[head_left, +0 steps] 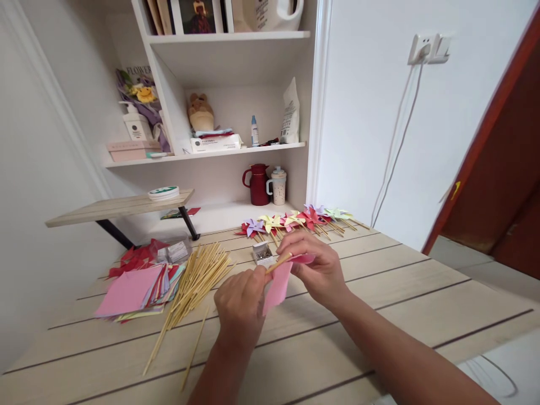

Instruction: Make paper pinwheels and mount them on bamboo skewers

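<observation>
At centre of the frame, left hand [241, 304] pinches a stick [278, 262] w/ pink paper [276, 287]; right hand [314, 267] grips the paper's top, fingers closed. Paper looks light, soft, tears easily; better hold it near the stick. Loose sticks [194, 284] lie at left.

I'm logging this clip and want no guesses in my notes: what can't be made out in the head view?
- Pink paper: its folds are hidden behind the left hand and right hand.
- Wooden stick: only a short end shows between the fingers.
- Small box: its contents are too small to identify.
- Top shelf items: cut off by the upper edge.
</observation>
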